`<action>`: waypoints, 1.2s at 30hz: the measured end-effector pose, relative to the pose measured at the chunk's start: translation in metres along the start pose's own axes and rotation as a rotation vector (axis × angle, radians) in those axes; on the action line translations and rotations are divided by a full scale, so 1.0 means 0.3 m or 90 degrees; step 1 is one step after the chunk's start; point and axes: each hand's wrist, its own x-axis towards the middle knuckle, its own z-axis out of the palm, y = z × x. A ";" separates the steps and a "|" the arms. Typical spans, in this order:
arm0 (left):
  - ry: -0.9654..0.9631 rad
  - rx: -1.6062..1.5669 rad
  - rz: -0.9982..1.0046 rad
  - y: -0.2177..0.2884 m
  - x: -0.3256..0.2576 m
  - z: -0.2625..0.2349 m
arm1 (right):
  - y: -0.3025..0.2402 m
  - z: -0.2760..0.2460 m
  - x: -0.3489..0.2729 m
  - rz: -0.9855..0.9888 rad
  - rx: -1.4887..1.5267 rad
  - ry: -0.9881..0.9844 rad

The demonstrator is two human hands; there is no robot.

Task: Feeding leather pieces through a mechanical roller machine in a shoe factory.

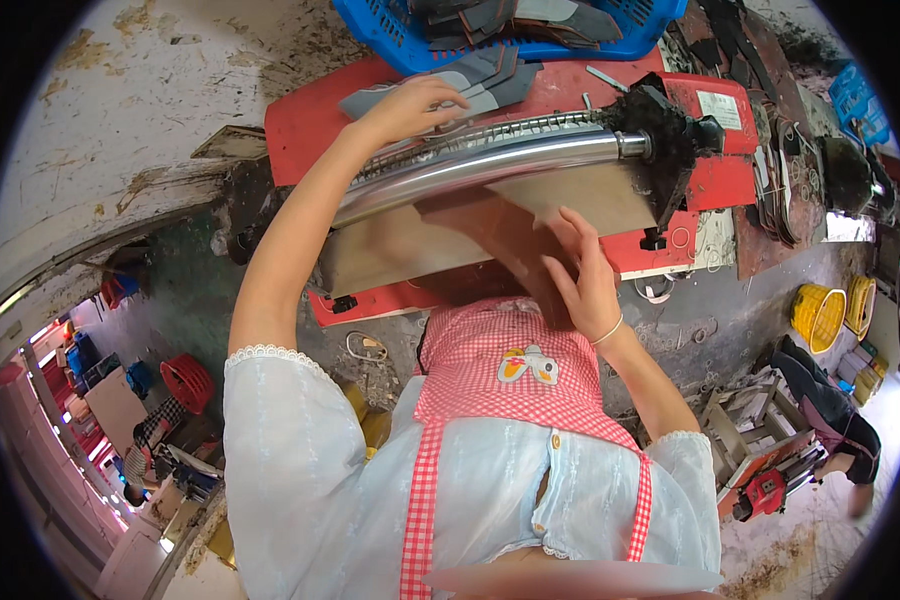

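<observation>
Two hands work at the red machine [300, 130]. From the head view, the left hand [410, 105] lies with its grip spread flat on grey cut pieces [490, 80], just beyond the shiny roller [490, 165]. The right hand [580, 275] presses a brown sheet [490, 225], fingers open. I judge the fingers should stay below the roller.

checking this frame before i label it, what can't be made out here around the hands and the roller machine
Head view only:
- Left hand: its fingertips lie on grey cut pieces; a grip cannot be told.
- Right hand: the brown sheet under it is motion-blurred, edges unclear.
- Blue basket: cut off by the top edge.
- Roller: its left end is hidden behind the left forearm.
</observation>
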 end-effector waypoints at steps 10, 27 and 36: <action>-0.075 0.019 0.101 0.271 0.065 -0.146 | 0.409 0.302 -0.052 -0.172 -0.369 -0.075; 0.082 -0.014 0.047 -0.014 -0.007 0.027 | 0.016 -0.027 -0.015 -0.254 -0.204 0.142; -0.040 0.036 0.129 0.278 0.061 -0.160 | 0.458 0.182 -0.080 -0.133 -0.336 -0.138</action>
